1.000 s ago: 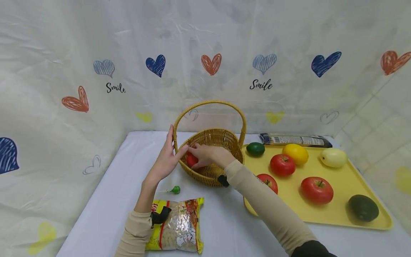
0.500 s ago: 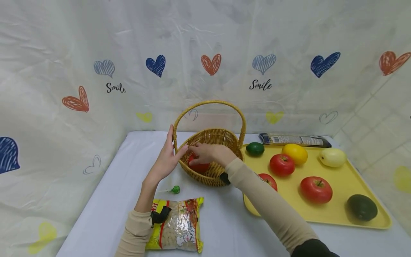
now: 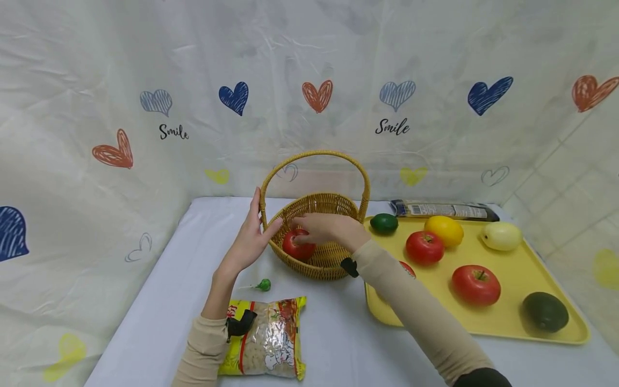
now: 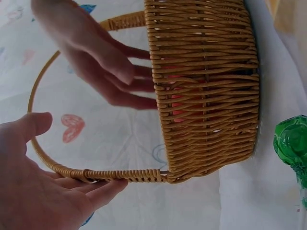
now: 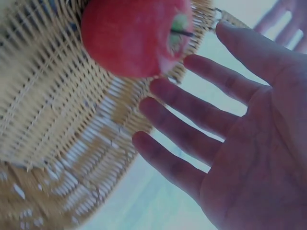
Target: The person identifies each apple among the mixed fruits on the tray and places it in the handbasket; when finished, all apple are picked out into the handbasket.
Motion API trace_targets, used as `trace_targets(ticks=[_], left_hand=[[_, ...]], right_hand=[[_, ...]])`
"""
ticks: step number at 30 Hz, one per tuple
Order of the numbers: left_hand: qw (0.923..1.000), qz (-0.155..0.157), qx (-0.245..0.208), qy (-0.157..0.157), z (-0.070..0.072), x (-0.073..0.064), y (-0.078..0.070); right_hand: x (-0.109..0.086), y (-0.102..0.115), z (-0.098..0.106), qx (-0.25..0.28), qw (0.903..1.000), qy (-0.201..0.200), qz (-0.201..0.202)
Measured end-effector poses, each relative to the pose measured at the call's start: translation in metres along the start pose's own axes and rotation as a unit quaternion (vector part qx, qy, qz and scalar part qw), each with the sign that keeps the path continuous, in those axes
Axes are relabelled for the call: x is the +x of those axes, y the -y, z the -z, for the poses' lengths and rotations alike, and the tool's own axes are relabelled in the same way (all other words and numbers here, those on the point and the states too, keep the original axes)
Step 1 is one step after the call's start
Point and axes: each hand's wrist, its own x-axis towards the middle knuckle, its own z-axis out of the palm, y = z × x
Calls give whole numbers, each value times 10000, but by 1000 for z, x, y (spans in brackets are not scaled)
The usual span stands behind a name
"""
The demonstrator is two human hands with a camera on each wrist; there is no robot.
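The red apple (image 3: 296, 250) sits in the wicker basket (image 3: 314, 272), toward the left. Just beside it, your right hand (image 3: 324, 228) has its grip spread; your left hand (image 3: 252, 237), also spread, touches the handle (image 3: 316, 152). Nearer you, a green lollipop (image 3: 264, 285) lies on the table (image 3: 338, 333).

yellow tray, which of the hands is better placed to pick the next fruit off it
Probably the right hand: it holds nothing, and its sleeve crosses part of the yellow tray. The left hand is farther from the tray and rests against the basket handle.
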Motion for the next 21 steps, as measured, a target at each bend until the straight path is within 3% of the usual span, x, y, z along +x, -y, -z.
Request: trace_targets(ticks=[11,21], left_hand=[[10000,-7,-40,-26,-6,2,4],[10000,29,-7,-48,-3,1,3]], right_hand=[[-83,-43,-19,481,9969,-613,-74],[-128,-62,-48,825,9898,-1076,-426]])
